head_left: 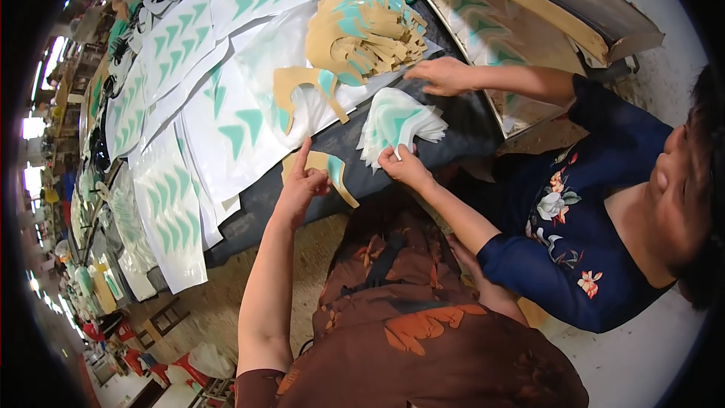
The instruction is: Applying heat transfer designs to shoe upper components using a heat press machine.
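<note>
While a co-worker (596, 136) gripped a fan of whitish sheets (393, 117), the left hand (306, 185) had hold of a tan cutout (320, 160).

If that grip was as light as it looked to me, the tan cutout could've slipped off, since it sat right at the front edge of the dark tabletop (468, 125); a bump from the co-worker's arm (461, 215) nearby might've done it too. It lay just under the left hand, its green-patched leg showing to the right and a bit of the other end to the left. Three fingers were curled in on it, index finger (304, 155) sticking straight out (pointing, sort of) toward a second tan cutout (302, 74). Right hand? Hidden, so I couldn't tell.
</note>
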A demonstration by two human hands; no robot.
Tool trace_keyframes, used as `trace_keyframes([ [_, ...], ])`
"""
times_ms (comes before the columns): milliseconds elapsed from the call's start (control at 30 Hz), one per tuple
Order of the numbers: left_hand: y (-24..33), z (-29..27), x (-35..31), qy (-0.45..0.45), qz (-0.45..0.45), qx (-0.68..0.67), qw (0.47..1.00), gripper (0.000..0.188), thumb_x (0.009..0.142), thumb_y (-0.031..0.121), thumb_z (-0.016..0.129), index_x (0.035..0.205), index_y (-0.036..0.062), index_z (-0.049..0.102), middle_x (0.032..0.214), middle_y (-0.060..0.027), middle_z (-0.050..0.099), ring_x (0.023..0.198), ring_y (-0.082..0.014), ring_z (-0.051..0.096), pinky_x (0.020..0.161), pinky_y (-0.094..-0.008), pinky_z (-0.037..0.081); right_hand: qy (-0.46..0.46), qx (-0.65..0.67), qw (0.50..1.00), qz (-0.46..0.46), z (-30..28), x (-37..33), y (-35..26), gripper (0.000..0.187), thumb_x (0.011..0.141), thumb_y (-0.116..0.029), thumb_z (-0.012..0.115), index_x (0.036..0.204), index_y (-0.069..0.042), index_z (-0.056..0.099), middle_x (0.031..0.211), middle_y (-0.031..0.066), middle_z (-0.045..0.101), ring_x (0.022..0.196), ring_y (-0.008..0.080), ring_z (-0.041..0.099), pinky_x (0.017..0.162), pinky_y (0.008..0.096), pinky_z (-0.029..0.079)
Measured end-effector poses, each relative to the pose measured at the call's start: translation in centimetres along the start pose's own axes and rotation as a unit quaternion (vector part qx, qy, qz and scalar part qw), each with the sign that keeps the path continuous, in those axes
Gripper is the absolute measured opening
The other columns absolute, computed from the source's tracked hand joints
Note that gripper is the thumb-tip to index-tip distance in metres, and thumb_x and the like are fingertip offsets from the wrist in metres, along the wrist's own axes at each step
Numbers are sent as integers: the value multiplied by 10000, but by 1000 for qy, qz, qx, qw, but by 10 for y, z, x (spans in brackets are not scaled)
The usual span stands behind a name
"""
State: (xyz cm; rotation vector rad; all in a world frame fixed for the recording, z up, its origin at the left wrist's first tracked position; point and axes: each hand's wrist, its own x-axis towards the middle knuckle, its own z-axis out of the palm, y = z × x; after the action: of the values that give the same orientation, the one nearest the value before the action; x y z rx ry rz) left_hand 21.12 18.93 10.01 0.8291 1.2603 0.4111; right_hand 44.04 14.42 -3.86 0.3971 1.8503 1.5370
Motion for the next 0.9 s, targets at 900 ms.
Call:
trace_keyframes([
  [900,-93,-71,-46,180,-44,-45,982,525,793,63,535,1279,99,338,725,-18,509,609,-100,499,559,-224,421,333,-791,332,-390,-148,-156,-138,97,782,-50,481,847,-62,552,718,7,556,592,100,500,540,216,410],
])
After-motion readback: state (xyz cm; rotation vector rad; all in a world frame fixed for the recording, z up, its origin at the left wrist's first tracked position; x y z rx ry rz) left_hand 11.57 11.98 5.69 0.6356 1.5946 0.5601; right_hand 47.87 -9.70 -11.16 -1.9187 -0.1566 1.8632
